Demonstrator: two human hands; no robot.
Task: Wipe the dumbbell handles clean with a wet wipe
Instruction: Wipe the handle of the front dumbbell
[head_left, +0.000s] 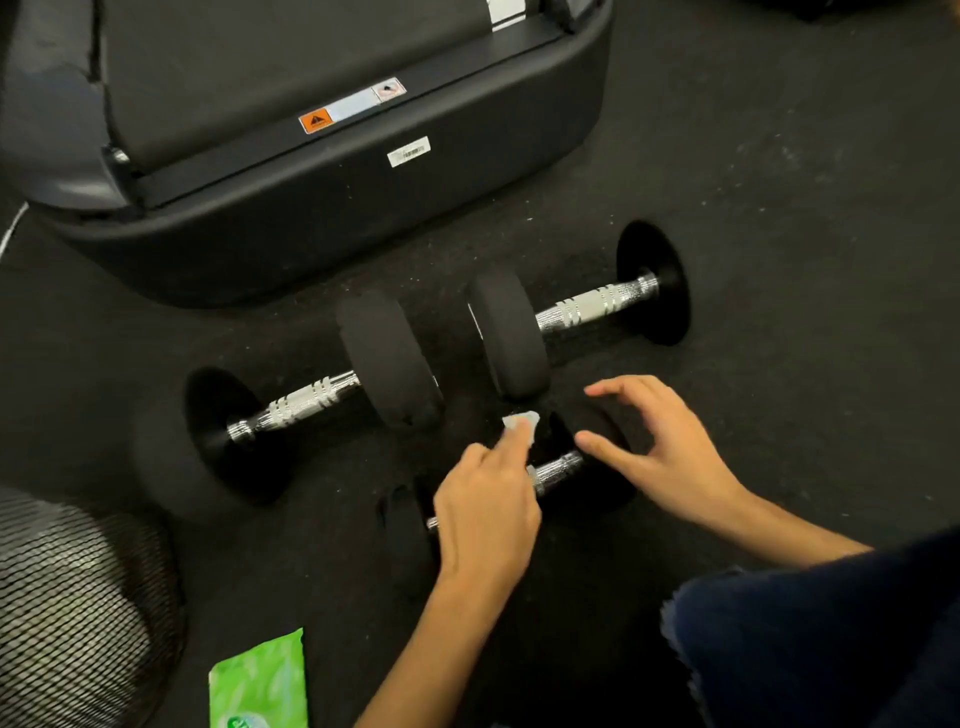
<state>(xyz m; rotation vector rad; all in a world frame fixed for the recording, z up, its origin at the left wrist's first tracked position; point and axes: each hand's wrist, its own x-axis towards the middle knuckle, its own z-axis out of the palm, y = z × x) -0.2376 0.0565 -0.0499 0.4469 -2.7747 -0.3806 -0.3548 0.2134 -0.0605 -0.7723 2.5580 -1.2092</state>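
Note:
Three dumbbells with black plates and chrome handles lie on the dark floor. The nearest dumbbell (556, 473) lies under my hands. My left hand (485, 514) rests over its handle and pinches a small white wet wipe (521, 421) at the fingertips. My right hand (660, 452) hovers with fingers spread over that dumbbell's right plate, holding nothing. A second dumbbell (301, 405) lies to the left, and a third dumbbell (592, 304) lies further back on the right.
The black base of a gym machine (332, 208) stands just behind the dumbbells. A mesh-covered round object (78, 613) sits at the lower left. A green wet wipe pack (260, 680) lies on the floor near my left forearm. My dark-clothed knee (831, 639) fills the lower right.

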